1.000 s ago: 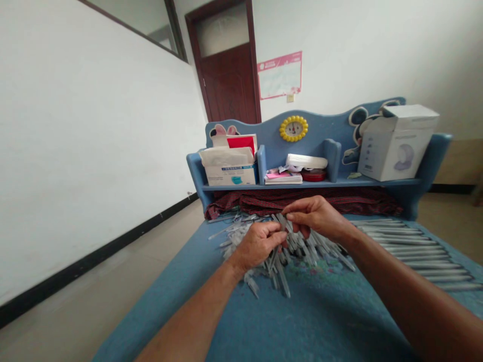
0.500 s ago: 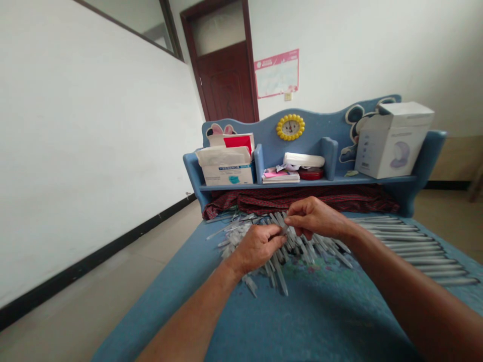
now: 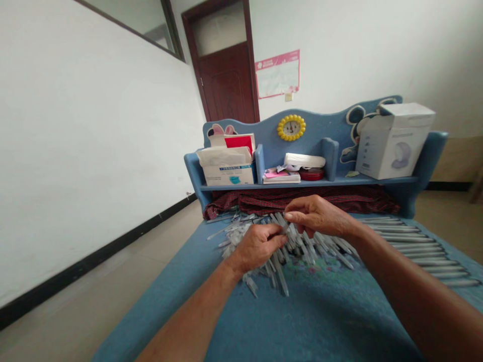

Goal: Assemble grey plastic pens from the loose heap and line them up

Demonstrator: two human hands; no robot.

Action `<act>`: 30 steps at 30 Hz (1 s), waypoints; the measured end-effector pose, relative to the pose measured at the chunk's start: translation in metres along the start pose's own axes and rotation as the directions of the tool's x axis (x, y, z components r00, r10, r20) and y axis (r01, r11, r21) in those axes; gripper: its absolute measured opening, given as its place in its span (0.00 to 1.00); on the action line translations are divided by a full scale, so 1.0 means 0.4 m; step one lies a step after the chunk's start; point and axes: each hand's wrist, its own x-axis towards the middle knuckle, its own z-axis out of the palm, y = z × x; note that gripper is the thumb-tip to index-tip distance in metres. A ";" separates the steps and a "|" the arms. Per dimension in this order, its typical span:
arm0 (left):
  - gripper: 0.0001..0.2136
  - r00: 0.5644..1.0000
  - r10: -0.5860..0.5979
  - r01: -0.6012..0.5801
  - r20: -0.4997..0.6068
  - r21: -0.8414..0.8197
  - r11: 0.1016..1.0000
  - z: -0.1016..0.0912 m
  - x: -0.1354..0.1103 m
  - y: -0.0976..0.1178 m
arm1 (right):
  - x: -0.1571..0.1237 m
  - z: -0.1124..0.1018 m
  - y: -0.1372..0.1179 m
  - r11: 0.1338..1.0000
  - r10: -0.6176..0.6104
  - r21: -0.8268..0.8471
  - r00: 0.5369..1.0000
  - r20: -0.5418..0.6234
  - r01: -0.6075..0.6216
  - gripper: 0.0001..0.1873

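At the far left of the blue shelf (image 3: 377, 181) stands a printed carton (image 3: 230, 174). Below it, the left hand (image 3: 256, 246) reaches over the worktop (image 3: 294, 322), pinching a small clear piece (image 3: 284, 230) between thumb and fingers. A loose pile of clear plastic pen parts (image 3: 310, 254) spreads around and beneath both hands. The right hand (image 3: 317, 217) meets the left from the other side, fingers curled and thumb drawn in; whether it grips anything cannot be told. Further right, slim pens (image 3: 418, 247) lie side by side in a row.
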 end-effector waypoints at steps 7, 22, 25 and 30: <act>0.10 1.000 -0.014 0.014 -0.002 0.048 0.999 0.001 0.000 0.001 | 0.003 0.021 -0.005 0.994 0.034 -0.102 0.997 -0.075 -0.041 0.15; 0.11 1.000 -0.026 0.025 0.003 0.055 0.998 0.003 0.000 -0.004 | 0.004 0.023 -0.003 0.985 0.049 -0.162 0.992 -0.114 -0.067 0.21; 0.10 1.000 -0.026 0.026 -0.010 0.040 0.999 0.002 0.000 -0.003 | 0.003 0.018 -0.008 0.984 0.042 -0.168 0.994 -0.103 -0.059 0.23; 0.11 1.000 -0.021 0.022 -0.018 0.058 0.998 0.001 -0.001 -0.002 | 0.002 0.020 -0.009 0.993 0.055 -0.100 0.998 -0.038 -0.058 0.15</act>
